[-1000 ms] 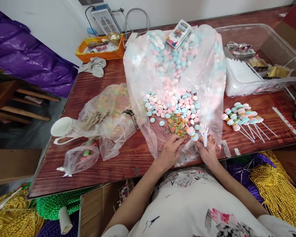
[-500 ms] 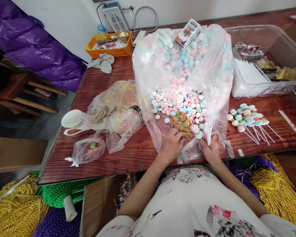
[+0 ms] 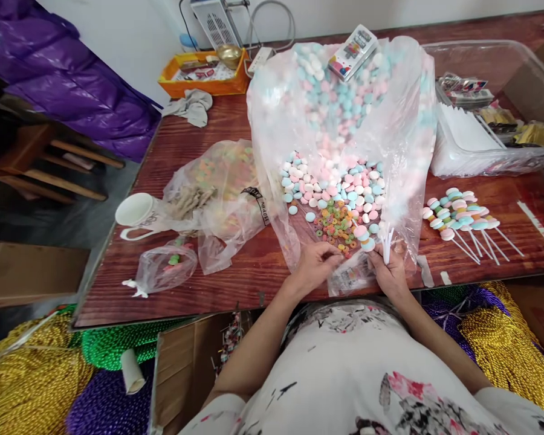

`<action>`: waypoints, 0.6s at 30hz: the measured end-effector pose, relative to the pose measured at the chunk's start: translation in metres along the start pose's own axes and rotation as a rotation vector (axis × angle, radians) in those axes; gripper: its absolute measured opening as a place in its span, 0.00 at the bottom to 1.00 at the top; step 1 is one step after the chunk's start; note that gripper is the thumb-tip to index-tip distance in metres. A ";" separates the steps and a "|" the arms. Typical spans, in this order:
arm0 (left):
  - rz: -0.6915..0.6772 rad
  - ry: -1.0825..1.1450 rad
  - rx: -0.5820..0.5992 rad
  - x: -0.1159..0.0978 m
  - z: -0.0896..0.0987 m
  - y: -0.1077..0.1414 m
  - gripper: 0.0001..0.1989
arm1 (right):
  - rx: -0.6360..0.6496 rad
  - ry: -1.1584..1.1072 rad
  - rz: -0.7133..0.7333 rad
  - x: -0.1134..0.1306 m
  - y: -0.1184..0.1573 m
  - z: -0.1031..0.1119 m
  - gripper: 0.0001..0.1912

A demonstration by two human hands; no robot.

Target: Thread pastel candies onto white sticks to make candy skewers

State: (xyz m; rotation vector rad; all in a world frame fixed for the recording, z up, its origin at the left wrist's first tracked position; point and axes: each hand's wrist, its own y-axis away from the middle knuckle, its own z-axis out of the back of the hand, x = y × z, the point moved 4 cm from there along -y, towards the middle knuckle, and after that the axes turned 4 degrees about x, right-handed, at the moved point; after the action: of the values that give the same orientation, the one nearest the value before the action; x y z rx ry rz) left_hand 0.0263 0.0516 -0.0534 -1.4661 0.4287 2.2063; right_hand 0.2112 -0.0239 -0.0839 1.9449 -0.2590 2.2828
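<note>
My right hand [image 3: 390, 269] grips a bundle of white lollipop sticks [image 3: 387, 244]. Threaded candies, pink, white and pale blue discs with an orange ring between [image 3: 365, 237], stick out at its thumb side. My left hand [image 3: 318, 263] is at the near edge of a pile of small coloured ring candies [image 3: 336, 222]; its thumb and fingertips are pinched together, and anything between them is too small to make out. Behind the rings lie loose pastel candy discs [image 3: 304, 186], spilling from a big clear plastic bag [image 3: 272, 115].
Finished candy skewers [image 3: 465, 212] lie at the right, below a clear plastic tub [image 3: 457, 163]. Left are a white mug [image 3: 138, 211], a bag of ring candies [image 3: 222, 175] and a small tied bag [image 3: 167, 269]. An orange tray [image 3: 204, 84] stands behind. Bead strands [image 3: 118, 344] hang below the table.
My left hand has drawn back a little from the ring pile, its fingers now pinched together. The right hand keeps its hold on the sticks. The view has shifted slightly.
</note>
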 end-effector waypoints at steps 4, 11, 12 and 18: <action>-0.035 -0.231 0.072 0.001 -0.017 0.002 0.08 | 0.015 0.010 -0.011 -0.002 0.001 0.000 0.14; -0.015 -0.277 0.014 0.007 -0.011 0.010 0.06 | 0.033 -0.022 -0.020 -0.004 0.002 0.000 0.15; -0.026 -0.314 0.004 0.007 -0.010 0.010 0.08 | 0.033 -0.030 -0.023 -0.004 0.002 0.000 0.15; -0.233 -0.636 0.001 -0.002 -0.018 0.005 0.09 | 0.030 -0.026 -0.021 -0.005 0.002 0.000 0.15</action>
State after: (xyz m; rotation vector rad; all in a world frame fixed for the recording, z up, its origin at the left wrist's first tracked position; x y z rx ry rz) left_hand 0.0378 0.0382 -0.0585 -0.6976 0.0404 2.3131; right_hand 0.2112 -0.0258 -0.0892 1.9833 -0.2072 2.2627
